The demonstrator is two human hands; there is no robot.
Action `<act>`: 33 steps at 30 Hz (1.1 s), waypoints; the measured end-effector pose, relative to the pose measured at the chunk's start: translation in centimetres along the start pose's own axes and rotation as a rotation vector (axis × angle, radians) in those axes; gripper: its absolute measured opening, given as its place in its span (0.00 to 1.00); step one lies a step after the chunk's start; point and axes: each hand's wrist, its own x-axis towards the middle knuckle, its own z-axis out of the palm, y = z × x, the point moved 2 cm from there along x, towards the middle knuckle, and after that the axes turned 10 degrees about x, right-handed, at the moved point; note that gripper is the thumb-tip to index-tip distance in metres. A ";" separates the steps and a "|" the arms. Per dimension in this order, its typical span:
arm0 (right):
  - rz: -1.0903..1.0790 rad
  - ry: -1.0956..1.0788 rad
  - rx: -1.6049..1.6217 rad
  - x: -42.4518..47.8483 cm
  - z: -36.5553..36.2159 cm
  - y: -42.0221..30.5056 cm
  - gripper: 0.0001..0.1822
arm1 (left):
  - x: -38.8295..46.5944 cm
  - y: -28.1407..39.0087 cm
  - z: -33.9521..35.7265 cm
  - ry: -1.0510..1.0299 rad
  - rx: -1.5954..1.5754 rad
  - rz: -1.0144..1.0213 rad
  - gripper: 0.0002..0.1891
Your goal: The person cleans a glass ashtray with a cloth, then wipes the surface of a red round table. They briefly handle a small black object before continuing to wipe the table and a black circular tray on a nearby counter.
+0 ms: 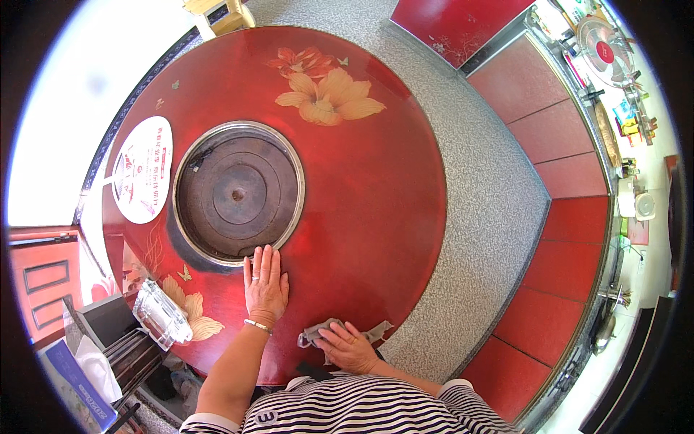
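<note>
Before me stands a round red table [368,195] with flower prints and a round recess near its left side, where a dark metal stove top [237,190] sits inside a steel ring. My left hand [267,287] lies palm down on the tabletop, fingertips at the lower edge of the ring, holding nothing. Near the table's front edge my right hand [347,347] rests on a crumpled grey cloth [323,330], which shows at both sides of the fingers. How firmly the fingers grip the cloth cannot be seen, as the palm hides part of it.
A white printed hand fan [143,171] lies at the table's left edge. A clear plastic tray [162,314] sits at the lower left, near a tissue pack [81,385]. Red cabinets [561,271] line the right side beyond the grey floor. A wooden stool [222,16] stands behind the table.
</note>
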 end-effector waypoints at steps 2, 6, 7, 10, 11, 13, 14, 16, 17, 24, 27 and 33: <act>0.019 -0.040 0.025 2.3 -1.8 3.0 0.18 | 0.0 0.0 -0.3 0.019 -0.017 0.001 0.31; 0.197 0.179 -0.240 13.6 -7.2 11.8 0.25 | -0.2 -0.2 -0.1 0.011 -0.013 -0.012 0.32; 0.243 0.255 -0.259 16.2 -8.0 14.3 0.25 | -0.1 -0.1 -0.1 0.003 -0.005 -0.010 0.32; 0.264 0.388 -0.295 23.3 -9.3 17.7 0.24 | 0.3 0.1 -0.2 0.020 -0.021 0.004 0.32; 0.247 0.361 -0.288 23.6 -8.7 17.3 0.25 | 0.4 0.2 -0.3 0.024 -0.023 0.010 0.32; 0.204 0.293 -0.271 24.1 -7.3 15.6 0.25 | 0.3 0.2 -0.2 0.007 0.005 -0.002 0.32; 0.155 0.221 -0.220 23.0 -6.2 13.8 0.24 | 0.2 0.1 -0.1 0.005 0.007 -0.005 0.31; 0.076 0.072 -0.126 18.3 -4.0 9.2 0.23 | -0.1 -0.2 -0.1 -0.003 -0.014 -0.023 0.31; 0.055 0.002 -0.083 15.3 -3.1 6.9 0.22 | -0.1 -0.2 -0.1 -0.009 -0.036 -0.027 0.31; 0.031 -0.284 -0.089 5.5 -2.9 3.0 0.19 | 0.0 0.0 -0.9 0.016 -0.085 -0.021 0.29; 0.112 -0.073 -0.203 13.2 -6.7 9.1 0.24 | -0.2 -0.2 -0.8 0.019 -0.069 -0.028 0.29; 0.230 0.348 -0.323 22.7 -9.2 16.2 0.23 | 0.7 1.0 -0.8 0.056 0.058 0.035 0.30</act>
